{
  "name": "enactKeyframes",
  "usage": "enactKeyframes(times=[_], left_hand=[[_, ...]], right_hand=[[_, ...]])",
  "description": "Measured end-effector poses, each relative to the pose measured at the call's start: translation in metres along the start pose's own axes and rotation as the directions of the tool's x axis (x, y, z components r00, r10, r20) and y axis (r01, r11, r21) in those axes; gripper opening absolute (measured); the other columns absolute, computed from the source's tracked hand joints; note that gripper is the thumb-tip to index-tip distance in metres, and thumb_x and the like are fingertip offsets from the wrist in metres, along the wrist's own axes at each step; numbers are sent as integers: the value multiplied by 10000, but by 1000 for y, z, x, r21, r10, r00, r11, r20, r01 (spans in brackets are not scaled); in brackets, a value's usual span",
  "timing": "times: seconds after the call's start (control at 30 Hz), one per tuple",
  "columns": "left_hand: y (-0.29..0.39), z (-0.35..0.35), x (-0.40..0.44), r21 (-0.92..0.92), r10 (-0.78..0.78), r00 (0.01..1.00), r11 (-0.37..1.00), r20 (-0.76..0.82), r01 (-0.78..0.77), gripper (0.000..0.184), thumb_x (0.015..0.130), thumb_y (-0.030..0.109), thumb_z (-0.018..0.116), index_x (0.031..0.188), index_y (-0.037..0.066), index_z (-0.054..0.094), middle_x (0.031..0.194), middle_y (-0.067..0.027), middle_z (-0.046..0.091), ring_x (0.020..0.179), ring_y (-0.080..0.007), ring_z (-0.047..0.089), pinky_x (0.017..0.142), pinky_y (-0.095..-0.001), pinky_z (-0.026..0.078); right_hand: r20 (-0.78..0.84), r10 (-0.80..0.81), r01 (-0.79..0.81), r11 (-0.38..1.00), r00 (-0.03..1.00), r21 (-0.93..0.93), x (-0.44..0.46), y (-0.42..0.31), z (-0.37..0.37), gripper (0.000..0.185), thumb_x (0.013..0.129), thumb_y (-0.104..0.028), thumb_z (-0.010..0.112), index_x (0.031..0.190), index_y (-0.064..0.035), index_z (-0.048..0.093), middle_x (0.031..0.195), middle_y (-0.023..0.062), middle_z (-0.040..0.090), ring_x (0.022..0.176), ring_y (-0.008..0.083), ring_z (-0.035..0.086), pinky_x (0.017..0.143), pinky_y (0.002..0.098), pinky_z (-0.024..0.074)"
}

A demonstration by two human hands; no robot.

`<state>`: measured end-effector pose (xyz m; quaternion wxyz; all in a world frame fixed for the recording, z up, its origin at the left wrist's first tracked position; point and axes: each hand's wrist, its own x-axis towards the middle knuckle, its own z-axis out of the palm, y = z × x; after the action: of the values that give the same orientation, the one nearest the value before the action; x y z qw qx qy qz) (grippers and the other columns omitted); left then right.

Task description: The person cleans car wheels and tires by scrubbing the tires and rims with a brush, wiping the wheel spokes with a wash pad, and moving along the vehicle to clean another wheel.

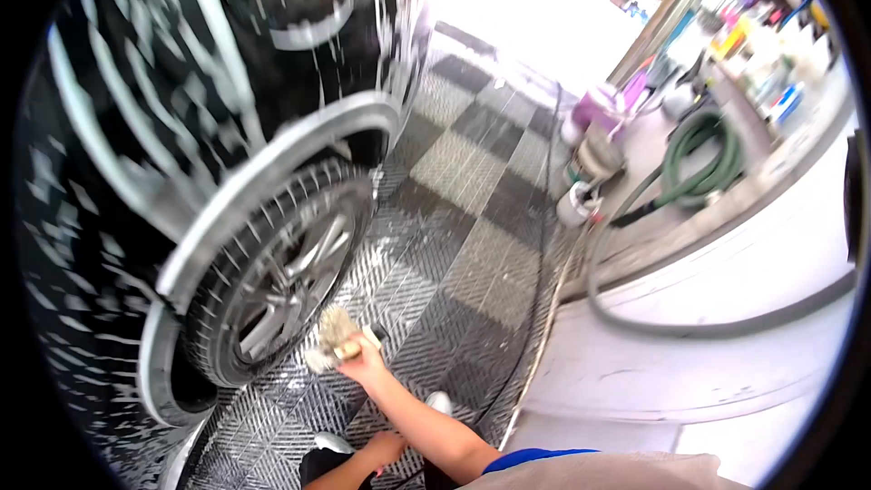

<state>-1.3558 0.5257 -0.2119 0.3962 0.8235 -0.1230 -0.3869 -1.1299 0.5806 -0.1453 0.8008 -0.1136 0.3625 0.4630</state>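
Note:
My right hand (pixel 365 365) is closed around the pale block of a scrub brush (pixel 336 331) with shaggy beige bristles. The brush is over the wet floor, just right of the lower edge of a car wheel (pixel 299 277), apart from the tire as far as I can see. Silver spokes and a black tread show on the wheel. White foam runs down the black car body (pixel 209 63) above the grey wheel arch (pixel 281 150). Low by my legs, my left hand (pixel 386 447) has its fingers curled; what is in them, if anything, is hidden.
Checkered grid tiles (pixel 490 263) cover the floor, with a dark thin hose (pixel 542 263) along them. By the right wall stand a white bucket (pixel 576 204) and a purple container (pixel 599 109). A coiled green hose (pixel 708 159) lies on a ledge, near a grey hose (pixel 717 328) and several bottles.

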Motion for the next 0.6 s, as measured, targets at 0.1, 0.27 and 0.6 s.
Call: enactKeyframes(times=[0.1, 0.27, 0.6], left_hand=[[73, -49, -70, -131, -73, 993, 990, -94, 60, 335, 935, 205, 434, 1199, 91, 605, 1086, -202, 661, 919, -372, 663, 820, -525, 498], [167, -110, -222, -343, -326, 733, 930, -597, 134, 331, 957, 320, 458, 989, 68, 669, 999, -210, 676, 948, -393, 642, 821, -482, 503], [320, 15, -523, -746, -660, -682, 617, -315, -252, 224, 966, 221, 588, 1039, 36, 693, 984, -125, 705, 926, -216, 662, 831, -350, 512]], right_hand=[[-38, -75, 69, 988, 996, -141, -79, -3, 19, 387, 742, -6, 673, 1106, -92, 574, 1081, 116, 625, 1001, 311, 600, 900, 496, 471], [-191, -219, 155, 941, 957, -299, -180, 7, 72, 414, 687, 15, 587, 1095, -52, 569, 1044, 117, 604, 984, 327, 583, 878, 507, 477], [-444, 137, -462, 361, 885, -810, -143, 174, 68, 570, 623, -47, 546, 1188, -91, 607, 1084, 93, 659, 1069, 332, 603, 941, 578, 474]])
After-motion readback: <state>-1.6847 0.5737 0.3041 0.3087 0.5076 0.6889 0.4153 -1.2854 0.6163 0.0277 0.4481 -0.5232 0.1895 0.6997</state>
